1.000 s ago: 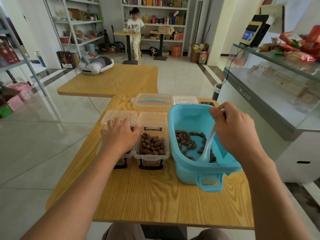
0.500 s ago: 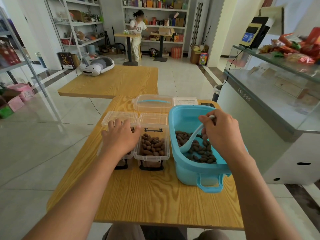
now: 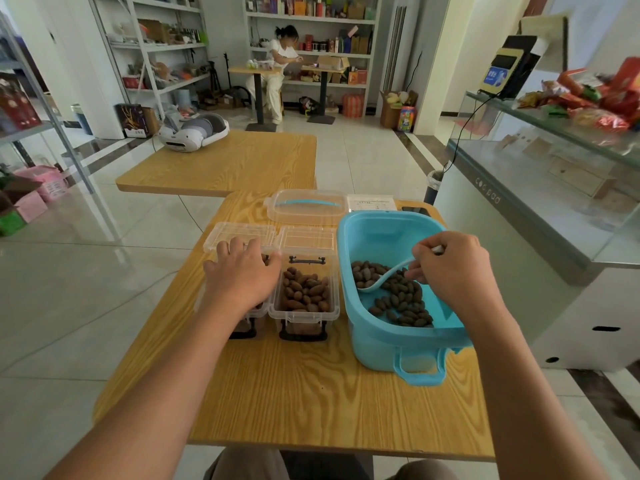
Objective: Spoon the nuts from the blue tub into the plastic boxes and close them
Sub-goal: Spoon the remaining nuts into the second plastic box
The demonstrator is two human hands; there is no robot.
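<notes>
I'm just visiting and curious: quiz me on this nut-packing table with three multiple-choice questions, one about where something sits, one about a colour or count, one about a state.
1. Where is the white spoon?
A. In the blue tub
B. In a plastic box
C. On the table

2. How many small plastic boxes stand beside the tub?
A. One
B. Two
C. Four

3. The lid of the box next to the tub is:
A. Shut
B. Open
C. Missing

Answers:
1 A: the right hand holds it among the nuts in the blue tub.
2 B: one under the left hand, one next to the tub.
3 B: its lid is flipped back, nuts exposed.
</notes>
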